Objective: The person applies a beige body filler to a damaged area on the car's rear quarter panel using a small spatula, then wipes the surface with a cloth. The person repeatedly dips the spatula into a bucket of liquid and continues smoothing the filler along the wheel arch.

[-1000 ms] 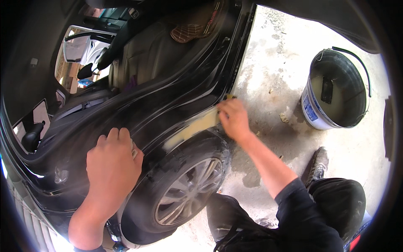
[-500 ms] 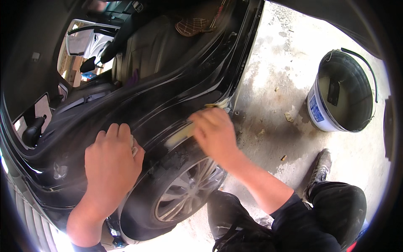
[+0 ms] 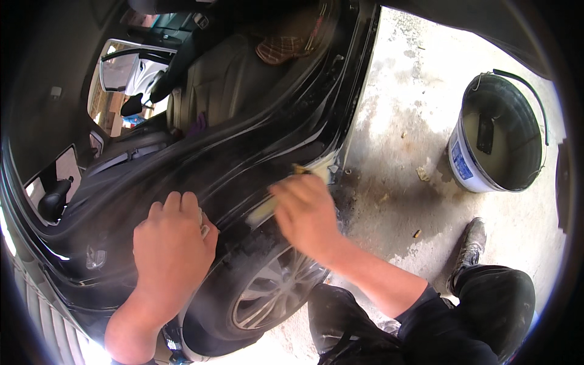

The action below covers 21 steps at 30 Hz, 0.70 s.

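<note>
The black car's rear body panel fills the middle and left, above a silver-spoked wheel. A pale yellowish patch of filler runs along the wheel arch lip and reappears beyond my right hand. That hand is closed over the patch, fingers curled and smeared by motion. A small yellow-brown piece pokes out at its fingertips; its kind cannot be told. Farther left, my left hand rests over the panel with fingers together. A whitish, crumpled-looking piece shows between its thumb and fingers, mostly hidden.
A bucket with a black inside stands on the concrete floor to the right, holding cloudy water and a dark rectangular object. My shoe is below it. An open door frame shows the seat and a checked cap.
My right hand has shifted slightly left along the filler patch, uncovering more of its far end. My left hand keeps its grip on the panel. The whole view has moved a little.
</note>
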Tool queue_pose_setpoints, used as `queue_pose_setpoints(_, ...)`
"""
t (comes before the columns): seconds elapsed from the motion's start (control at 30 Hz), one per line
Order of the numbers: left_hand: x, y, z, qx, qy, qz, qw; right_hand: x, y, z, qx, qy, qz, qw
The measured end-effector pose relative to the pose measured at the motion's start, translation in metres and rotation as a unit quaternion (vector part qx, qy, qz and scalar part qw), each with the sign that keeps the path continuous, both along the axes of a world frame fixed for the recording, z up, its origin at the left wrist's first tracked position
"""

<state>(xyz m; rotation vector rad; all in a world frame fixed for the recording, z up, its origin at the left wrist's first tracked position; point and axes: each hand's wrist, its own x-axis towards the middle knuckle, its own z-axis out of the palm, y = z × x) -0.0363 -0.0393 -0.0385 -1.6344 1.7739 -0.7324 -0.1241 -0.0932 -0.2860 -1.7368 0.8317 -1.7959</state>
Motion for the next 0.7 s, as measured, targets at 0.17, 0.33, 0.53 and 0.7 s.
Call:
queue_pose_setpoints(0.17,-0.003,-0.003,0.002,0.025,-0.019,-0.047,0.998,0.010,-0.016,-0.061,0.114,0.024,-0.049,0.992)
queue_pose_setpoints(0.33,-0.001,0.001,0.001,0.024,-0.005,-0.043,0.999,-0.005,-0.067,-0.141,0.102,0.018,-0.067,0.992)
queue_pose_setpoints(0.53,0.001,0.002,0.002,0.003,0.013,-0.036,0.999,-0.017,-0.077,-0.154,0.077,0.073,-0.071,0.992)
queue_pose_setpoints(0.7,0.003,0.002,0.001,-0.007,0.017,-0.008,1.000,-0.015,-0.070,-0.150,0.110,0.067,-0.036,0.991)
